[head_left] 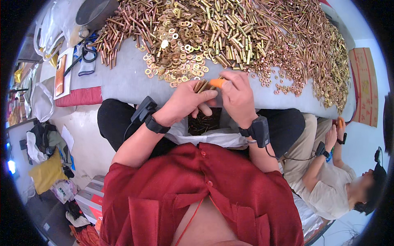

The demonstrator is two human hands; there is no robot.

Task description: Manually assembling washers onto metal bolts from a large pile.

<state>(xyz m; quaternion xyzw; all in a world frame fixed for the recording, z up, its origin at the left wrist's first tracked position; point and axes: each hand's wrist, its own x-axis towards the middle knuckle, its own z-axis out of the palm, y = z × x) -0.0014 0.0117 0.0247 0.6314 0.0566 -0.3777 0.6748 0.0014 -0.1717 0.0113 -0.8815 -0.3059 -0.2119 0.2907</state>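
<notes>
My left hand [186, 101] is closed around several brassy metal tubes [200, 86], just off the near edge of the table. Beside it, my right hand [239, 97] is pinched close to the ends of those tubes. An orange finger cover [216, 83] sits on one of its fingers. What lies between the right fingertips is mostly hidden. Just beyond both hands is a pile of flat brass-coloured washers [180, 61]. Below the hands, a white bag [227, 140] between my knees surrounds a dark opening with metal pieces [204, 123] inside.
A large heap of metal tubes [254, 33] covers the grey tabletop [123, 78]. Small nuts [289, 85] lie to the right. Scissors [85, 51], a phone [60, 76] and a dark bowl [93, 14] are at the left. A co-worker [328, 184] sits at my right.
</notes>
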